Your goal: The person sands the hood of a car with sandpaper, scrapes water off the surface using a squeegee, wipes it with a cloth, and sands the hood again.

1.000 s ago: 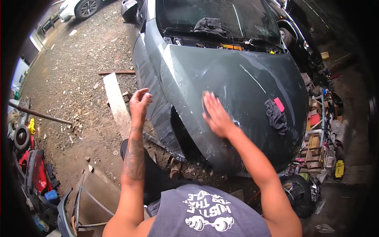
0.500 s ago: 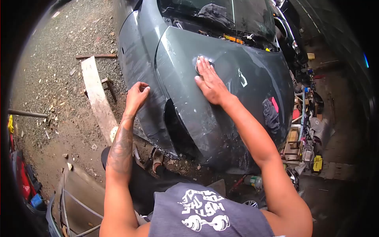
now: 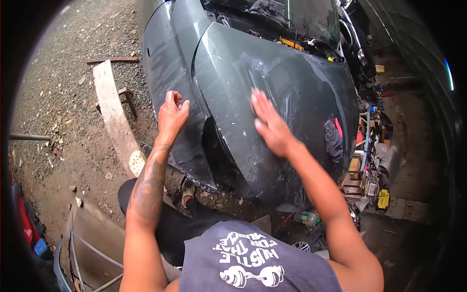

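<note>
My right hand (image 3: 272,125) is over the dark green car hood (image 3: 233,104), fingers stretched out and slightly blurred. Its palm faces the hood; whether anything lies beneath it is hidden. Pale, wet-looking streaks and smudges mark the paint just beyond the fingertips. Above the front fender (image 3: 177,138) is my left hand (image 3: 173,114), its fingers loosely curled and the thumb apart from them, with nothing visible in it. A dark grey cloth (image 3: 333,141) with a pink piece (image 3: 338,127) beside it rests on the hood to the right.
An orange-handled tool (image 3: 292,44) lies near the windshield base. Left of the car, a wooden plank (image 3: 114,109) is over gravel ground (image 3: 53,102). Tools and scraps, including a yellow item (image 3: 383,199), line the right side. A plastic bottle (image 3: 307,218) is below the front bumper.
My right hand has moved back toward me and slightly right across the hood, leaving the streaked patch uncovered. My left hand has risen slightly, its thumb now farther from its fingers. The view has shifted slightly.
</note>
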Tool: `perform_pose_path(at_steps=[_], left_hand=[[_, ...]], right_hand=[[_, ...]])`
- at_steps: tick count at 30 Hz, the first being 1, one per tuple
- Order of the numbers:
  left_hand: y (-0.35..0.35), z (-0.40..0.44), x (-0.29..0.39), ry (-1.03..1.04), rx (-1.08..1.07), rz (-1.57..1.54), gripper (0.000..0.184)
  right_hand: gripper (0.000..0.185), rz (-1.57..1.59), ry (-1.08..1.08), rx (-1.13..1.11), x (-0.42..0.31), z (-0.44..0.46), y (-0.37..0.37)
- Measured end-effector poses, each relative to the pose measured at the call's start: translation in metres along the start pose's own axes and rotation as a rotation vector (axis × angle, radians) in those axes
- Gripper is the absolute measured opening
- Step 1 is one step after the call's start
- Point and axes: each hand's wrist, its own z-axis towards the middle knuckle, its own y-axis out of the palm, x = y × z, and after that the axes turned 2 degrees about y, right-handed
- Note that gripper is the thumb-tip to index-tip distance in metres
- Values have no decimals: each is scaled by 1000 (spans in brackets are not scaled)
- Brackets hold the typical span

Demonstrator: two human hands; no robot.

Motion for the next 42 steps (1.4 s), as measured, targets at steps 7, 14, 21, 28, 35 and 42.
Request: perform_pose_path(at_steps=[7,14,21,28,35,42], left_hand=[[-23,-4,13,35,-114,-92,31],[-33,-5,5,27,-143,-95,29],[-32,3,5,5,-72,-143,35],[-53,-2,-5,4,-211,-107,36],[-39,3,-11,13,-132,-62,32],[-41,12,1,3,-243,-126,36]], right_hand=[[64,-176,-10,101,37,100,-8],[66,82,142,-75,-13,-71,0],[65,-160,24,41,13,82,-6],[66,-57,79,-54,-12,0,-4],[60,63,-17,45,11,73,-13],[65,118,118,62,-4,-30,5]])
